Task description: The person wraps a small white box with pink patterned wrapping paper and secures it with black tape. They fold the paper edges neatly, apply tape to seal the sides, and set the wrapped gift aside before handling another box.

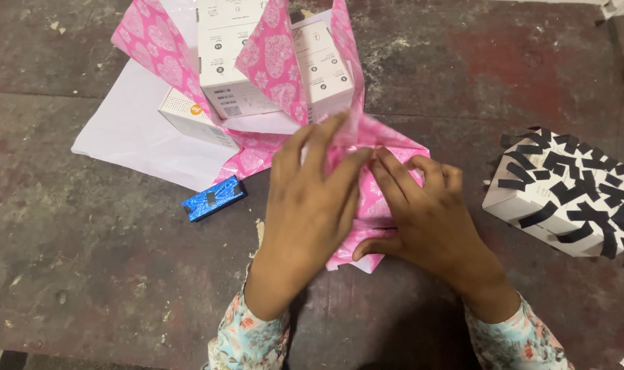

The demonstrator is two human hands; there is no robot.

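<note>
Pink wrapping paper (377,199) lies pressed under both hands' fingers (339,168).

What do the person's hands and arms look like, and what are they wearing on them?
Both hands are bare: no gloves, and no rings or watch that I can see. The left hand and the right hand come out of long sleeves of pale fabric with a floral print in pink, orange and light blue, ending at the wrists.

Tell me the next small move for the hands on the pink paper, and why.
Probably press the fold flat. Both the left hand and right hand pinch the pink heart-patterned wrapping paper at its near edge, fingertips meeting at one crease, while the far flaps stand loose around the white boxes.
</note>
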